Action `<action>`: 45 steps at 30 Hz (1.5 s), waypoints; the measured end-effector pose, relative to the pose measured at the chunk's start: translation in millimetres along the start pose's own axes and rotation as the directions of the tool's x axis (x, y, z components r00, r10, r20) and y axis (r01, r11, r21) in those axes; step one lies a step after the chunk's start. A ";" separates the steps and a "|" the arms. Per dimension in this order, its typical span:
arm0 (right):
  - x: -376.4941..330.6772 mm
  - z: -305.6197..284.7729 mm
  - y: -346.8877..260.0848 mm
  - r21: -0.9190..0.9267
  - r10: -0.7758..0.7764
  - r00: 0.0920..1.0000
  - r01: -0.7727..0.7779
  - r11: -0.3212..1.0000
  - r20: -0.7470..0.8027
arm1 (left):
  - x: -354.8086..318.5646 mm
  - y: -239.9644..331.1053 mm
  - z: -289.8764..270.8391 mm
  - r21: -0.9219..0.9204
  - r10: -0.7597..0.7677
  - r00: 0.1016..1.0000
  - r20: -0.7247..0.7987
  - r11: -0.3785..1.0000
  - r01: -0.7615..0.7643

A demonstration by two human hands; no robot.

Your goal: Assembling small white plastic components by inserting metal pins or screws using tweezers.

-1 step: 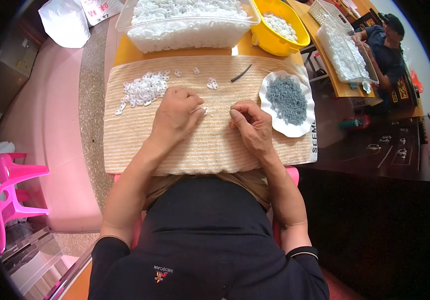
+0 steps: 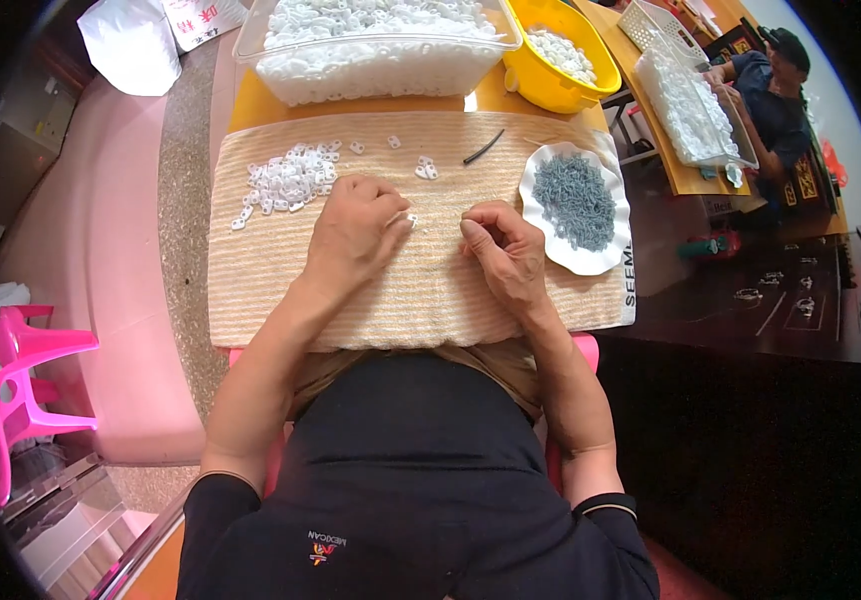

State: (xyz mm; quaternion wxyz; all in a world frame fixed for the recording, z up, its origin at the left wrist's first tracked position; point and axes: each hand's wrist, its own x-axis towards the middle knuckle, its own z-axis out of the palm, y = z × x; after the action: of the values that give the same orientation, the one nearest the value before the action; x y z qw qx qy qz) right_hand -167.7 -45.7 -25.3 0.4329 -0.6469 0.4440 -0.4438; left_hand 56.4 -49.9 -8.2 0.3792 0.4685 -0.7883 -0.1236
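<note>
My left hand (image 2: 358,225) is closed in a pinch on a small white plastic piece (image 2: 412,220) that pokes out past the fingertips. Across a short gap, my right hand (image 2: 506,248) has thumb and forefinger pressed together; whatever they hold, if anything, is too small to make out. Left of my left hand lies a heap of white plastic pieces (image 2: 290,180) with small holes. A few more pieces (image 2: 425,168) lie loose beyond it. To the right of my right hand, a white wavy-edged plate (image 2: 578,264) bears a pile of small grey parts (image 2: 575,200).
A striped towel (image 2: 370,320) covers the table. A thin black rod (image 2: 483,147) lies on it. Behind stand a clear bin (image 2: 380,75) of white pieces and a yellow basin (image 2: 520,70). A person (image 2: 775,100) sits at another table, right. Pink stool (image 2: 25,380) at left.
</note>
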 end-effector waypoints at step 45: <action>-6.4 14.5 -24.7 0.174 -0.001 0.999 -0.005 0.985 0.034 | -6.3 33.9 9.7 -0.834 -0.423 0.772 0.474 0.065 0.548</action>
State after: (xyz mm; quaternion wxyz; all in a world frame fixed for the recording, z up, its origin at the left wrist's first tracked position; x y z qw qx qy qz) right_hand -150.5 -31.4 -6.3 0.4957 -0.6137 0.3967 -0.4693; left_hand 29.3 -28.2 0.9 0.4731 0.3709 -0.3636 -0.7116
